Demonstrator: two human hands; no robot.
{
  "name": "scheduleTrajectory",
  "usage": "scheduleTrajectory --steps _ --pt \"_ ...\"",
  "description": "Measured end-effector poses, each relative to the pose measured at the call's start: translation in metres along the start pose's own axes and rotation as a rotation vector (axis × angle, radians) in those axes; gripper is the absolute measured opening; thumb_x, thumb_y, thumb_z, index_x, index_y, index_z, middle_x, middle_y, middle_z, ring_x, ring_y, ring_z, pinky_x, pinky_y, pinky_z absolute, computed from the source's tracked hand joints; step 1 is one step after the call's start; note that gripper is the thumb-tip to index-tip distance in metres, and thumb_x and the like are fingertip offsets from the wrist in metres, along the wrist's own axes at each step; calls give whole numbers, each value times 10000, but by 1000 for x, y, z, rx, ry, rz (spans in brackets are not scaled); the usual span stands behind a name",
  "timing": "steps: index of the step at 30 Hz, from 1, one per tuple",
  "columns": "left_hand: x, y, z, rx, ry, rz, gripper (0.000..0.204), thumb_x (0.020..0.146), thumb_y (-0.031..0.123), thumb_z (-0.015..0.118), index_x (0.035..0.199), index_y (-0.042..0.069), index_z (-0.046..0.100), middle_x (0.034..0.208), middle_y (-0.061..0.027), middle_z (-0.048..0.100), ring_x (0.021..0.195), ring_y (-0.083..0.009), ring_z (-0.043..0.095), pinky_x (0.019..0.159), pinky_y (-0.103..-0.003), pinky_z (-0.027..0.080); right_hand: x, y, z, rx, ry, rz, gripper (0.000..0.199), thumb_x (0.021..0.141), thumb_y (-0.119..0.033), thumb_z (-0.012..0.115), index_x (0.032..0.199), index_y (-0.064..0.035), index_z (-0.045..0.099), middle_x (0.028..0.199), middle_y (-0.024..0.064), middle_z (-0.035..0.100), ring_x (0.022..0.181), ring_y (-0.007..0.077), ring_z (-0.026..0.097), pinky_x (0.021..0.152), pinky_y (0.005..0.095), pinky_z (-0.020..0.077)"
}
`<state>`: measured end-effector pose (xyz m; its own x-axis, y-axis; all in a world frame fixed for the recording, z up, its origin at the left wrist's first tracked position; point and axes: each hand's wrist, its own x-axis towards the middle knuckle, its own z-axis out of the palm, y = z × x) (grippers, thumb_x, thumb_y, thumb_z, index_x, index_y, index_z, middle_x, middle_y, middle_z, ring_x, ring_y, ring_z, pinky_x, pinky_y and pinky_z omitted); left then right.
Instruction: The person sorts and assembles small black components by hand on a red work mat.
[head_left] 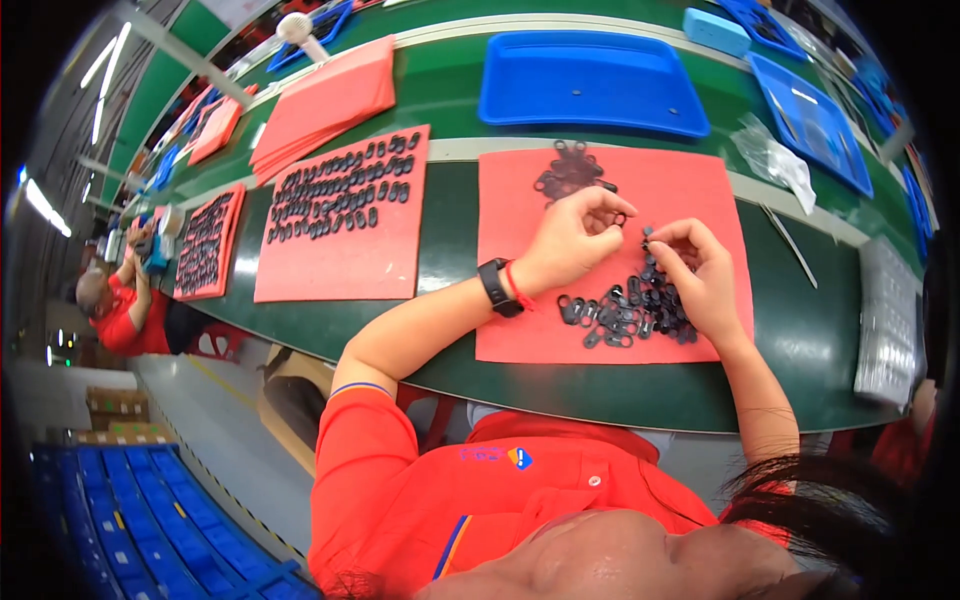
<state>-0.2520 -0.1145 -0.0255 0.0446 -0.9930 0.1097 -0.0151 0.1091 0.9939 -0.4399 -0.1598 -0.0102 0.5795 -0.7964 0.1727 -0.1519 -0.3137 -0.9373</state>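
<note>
My left hand (568,242), a black watch on its wrist, is closed in a pinch above a pink foam sheet (515,335). Between its thumb and fingertips sits a small black part with a ring-shaped end (619,220). Just to its right, my right hand (705,278) pinches a tiny black piece (648,232), whose exact kind is too small to tell. Below the hands lies a loose heap of small black looped parts (622,312), partly hidden by my right hand. A second cluster of black parts (575,170) lies at the sheet's far edge, behind my left hand.
Left of my sheet, another pink sheet (340,270) bears rows of black parts. Stacked pink sheets (330,95) and a blue tray (590,118) stand farther back. Tweezers (790,245), a plastic bag (770,160) and clear trays (888,325) lie right. A co-worker (125,315) sits far left.
</note>
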Motion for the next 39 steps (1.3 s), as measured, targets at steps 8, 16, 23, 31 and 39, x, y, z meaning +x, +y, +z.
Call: scheduleTrajectory --steps 8,16,23,31,39 --pt "1 -11 0 -129 -2 29 164 805 47 624 950 -30 626 858 -88 658 742 -96 621 666 -216 509 4 -5 6 7 48 -72 65 819 -29 626 872 3 607 909 30 563 737 57 550 606 181 437" --pt "0 -9 1 -63 -56 -84 192 841 121 642 974 -16 636 845 -63 662 683 -65 611 538 -173 486 1 1 7 138 -46 193 80 857 -43 589 923 -4 566 885 28 585 747 69 570 621 181 462" --pt "-1 26 -4 -129 80 49 139 824 123 660 855 -4 613 722 -14 610 614 -44 564 489 -171 433 4 2 3 193 14 123 81 858 -50 593 910 -4 551 831 22 588 720 73 576 614 193 468" --pt "-68 159 -22 -691 -960 760 283 834 288 653 725 28 641 648 -22 549 521 -164 492 805 -460 448 4 15 -8 131 -1 145 98 841 -60 608 898 -1 554 792 13 586 651 38 541 584 179 439" --pt "-87 173 -24 -748 -992 683 148 753 27 610 624 -42 593 633 -158 594 509 -248 573 705 -449 529 2 3 -5 115 3 74 90 838 -53 607 889 2 556 787 19 590 631 37 534 579 179 437"
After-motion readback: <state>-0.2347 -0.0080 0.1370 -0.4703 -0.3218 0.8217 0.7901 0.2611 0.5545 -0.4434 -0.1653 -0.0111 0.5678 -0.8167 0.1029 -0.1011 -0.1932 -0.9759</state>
